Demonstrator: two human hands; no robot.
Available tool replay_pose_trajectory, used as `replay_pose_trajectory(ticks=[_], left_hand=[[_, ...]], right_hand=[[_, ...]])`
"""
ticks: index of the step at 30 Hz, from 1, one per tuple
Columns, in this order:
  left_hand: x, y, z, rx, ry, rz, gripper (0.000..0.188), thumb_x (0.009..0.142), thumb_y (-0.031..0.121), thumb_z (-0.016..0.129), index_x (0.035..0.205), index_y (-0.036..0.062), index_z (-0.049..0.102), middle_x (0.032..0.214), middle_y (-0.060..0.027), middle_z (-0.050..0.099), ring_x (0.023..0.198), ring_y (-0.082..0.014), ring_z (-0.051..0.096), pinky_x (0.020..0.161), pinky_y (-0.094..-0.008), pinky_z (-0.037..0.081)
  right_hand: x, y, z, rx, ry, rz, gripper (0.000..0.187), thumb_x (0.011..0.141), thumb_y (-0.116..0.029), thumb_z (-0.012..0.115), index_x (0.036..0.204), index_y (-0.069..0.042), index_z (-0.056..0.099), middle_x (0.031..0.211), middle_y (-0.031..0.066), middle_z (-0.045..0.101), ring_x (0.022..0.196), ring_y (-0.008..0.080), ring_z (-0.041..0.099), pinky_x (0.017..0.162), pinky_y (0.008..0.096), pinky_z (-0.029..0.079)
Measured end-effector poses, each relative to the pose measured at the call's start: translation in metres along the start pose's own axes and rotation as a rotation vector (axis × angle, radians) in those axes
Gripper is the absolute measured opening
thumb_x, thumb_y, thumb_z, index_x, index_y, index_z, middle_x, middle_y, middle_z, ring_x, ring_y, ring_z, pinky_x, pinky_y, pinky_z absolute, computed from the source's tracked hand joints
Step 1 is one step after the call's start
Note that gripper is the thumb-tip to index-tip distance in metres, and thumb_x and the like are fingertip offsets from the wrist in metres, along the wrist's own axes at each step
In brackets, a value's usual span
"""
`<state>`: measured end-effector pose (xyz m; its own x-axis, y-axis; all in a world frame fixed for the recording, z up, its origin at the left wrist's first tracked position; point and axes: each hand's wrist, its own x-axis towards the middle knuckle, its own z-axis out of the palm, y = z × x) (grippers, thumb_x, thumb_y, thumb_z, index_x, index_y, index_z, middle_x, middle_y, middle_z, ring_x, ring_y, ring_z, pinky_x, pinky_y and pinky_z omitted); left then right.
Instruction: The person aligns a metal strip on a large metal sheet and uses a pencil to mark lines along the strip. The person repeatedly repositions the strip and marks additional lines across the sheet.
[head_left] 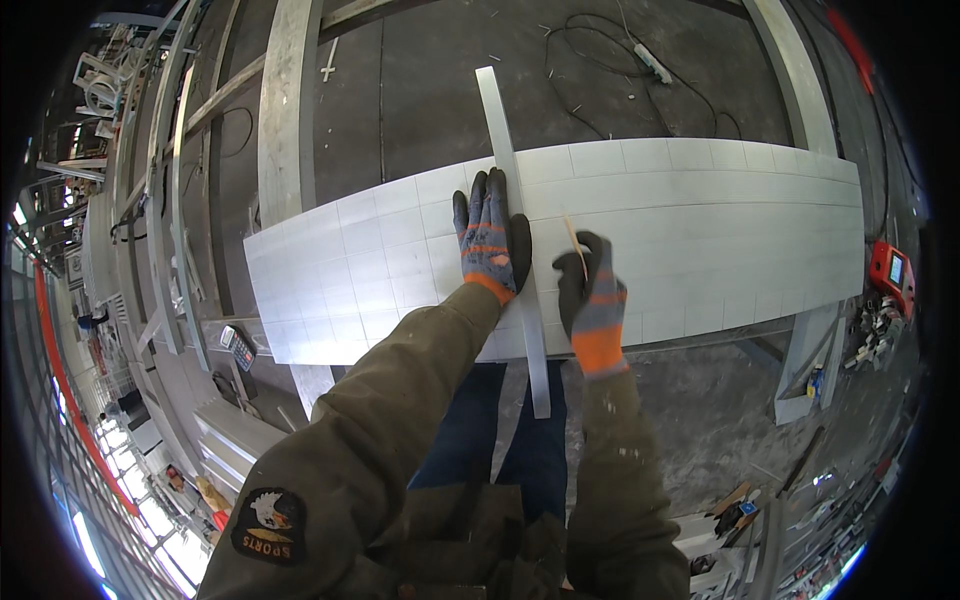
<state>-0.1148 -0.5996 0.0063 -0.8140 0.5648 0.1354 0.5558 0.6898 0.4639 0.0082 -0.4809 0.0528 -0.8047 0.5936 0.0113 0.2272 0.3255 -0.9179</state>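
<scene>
A long, pale metal sheet (700, 245) lies crosswise before me, marked with a grid of thin lines. Across it runs a straight metal bar (535, 345), overhanging both long edges. My left hand (487, 235), in a grey and orange glove with dark fingertips, lies flat on the sheet along the bar's left side. Its fingers are stretched out, and the thumb is over the bar. Just right of the bar, my right hand (598, 295), gloved alike, is closed around a thin tan pencil (574, 236). The pencil's upper end sticks up; its lower end is hidden by the fingers.
Metal beams (288, 110) of a frame stand under and beyond the sheet. A cable with a white connector (652, 62) lies on the floor beyond. A red device with a screen (892, 278) is at the right, and a calculator (238, 347) at the left.
</scene>
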Motion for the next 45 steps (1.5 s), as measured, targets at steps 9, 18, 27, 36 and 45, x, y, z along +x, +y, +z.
replay_pose_trajectory(ticks=[9,18,27,36,45], left_hand=[[0.001,0.000,0.001,0.006,-0.054,-0.033,0.069,0.105,0.026,0.047,0.164,-0.0042,0.026,0.168,-0.0216,0.035,0.160,-0.0373,0.025,0.132,-0.0573,0.009],[0.000,0.003,0.000,-0.014,-0.006,-0.011,0.066,0.106,0.025,0.048,0.162,-0.0051,0.030,0.163,-0.0251,0.041,0.157,-0.0404,0.030,0.130,-0.0583,0.014],[0.001,-0.001,0.002,-0.002,-0.033,-0.011,0.069,0.105,0.025,0.048,0.164,-0.0042,0.025,0.167,-0.0219,0.037,0.160,-0.0387,0.026,0.132,-0.0577,0.010],[0.000,0.003,0.003,-0.015,0.086,0.018,0.086,0.092,0.032,0.071,0.161,-0.0023,0.033,0.160,-0.0258,0.045,0.155,-0.0398,0.035,0.131,-0.0552,0.016],[0.012,0.022,0.011,-0.100,0.061,0.012,0.088,0.087,0.032,0.069,0.159,-0.0020,0.034,0.157,-0.0269,0.045,0.153,-0.0414,0.035,0.131,-0.0564,0.013]], right_hand=[[0.065,-0.003,0.027,-0.544,-0.126,-0.059,0.022,0.102,-0.025,0.068,0.118,-0.013,0.076,0.098,0.0166,0.077,0.090,0.0384,0.075,0.079,0.0450,0.059],[0.042,0.000,0.014,-0.752,-0.268,-0.146,0.029,0.099,-0.018,0.063,0.127,-0.017,0.073,0.087,0.0118,0.075,0.084,0.0345,0.074,0.072,0.0451,0.058],[-0.087,-0.002,-0.043,-0.844,-0.509,-0.209,0.043,0.089,-0.010,0.064,0.132,-0.007,0.068,0.094,0.0110,0.073,0.079,0.0296,0.069,0.066,0.0441,0.054],[-0.183,-0.014,-0.053,-0.253,-0.226,0.037,0.063,0.086,-0.011,0.078,0.144,0.004,0.057,0.110,0.0242,0.067,0.098,0.0436,0.068,0.081,0.0482,0.058],[-0.210,0.017,-0.023,-0.299,-0.086,0.138,0.062,0.088,-0.014,0.079,0.142,0.005,0.058,0.117,0.0243,0.061,0.103,0.0417,0.062,0.085,0.0482,0.054]])
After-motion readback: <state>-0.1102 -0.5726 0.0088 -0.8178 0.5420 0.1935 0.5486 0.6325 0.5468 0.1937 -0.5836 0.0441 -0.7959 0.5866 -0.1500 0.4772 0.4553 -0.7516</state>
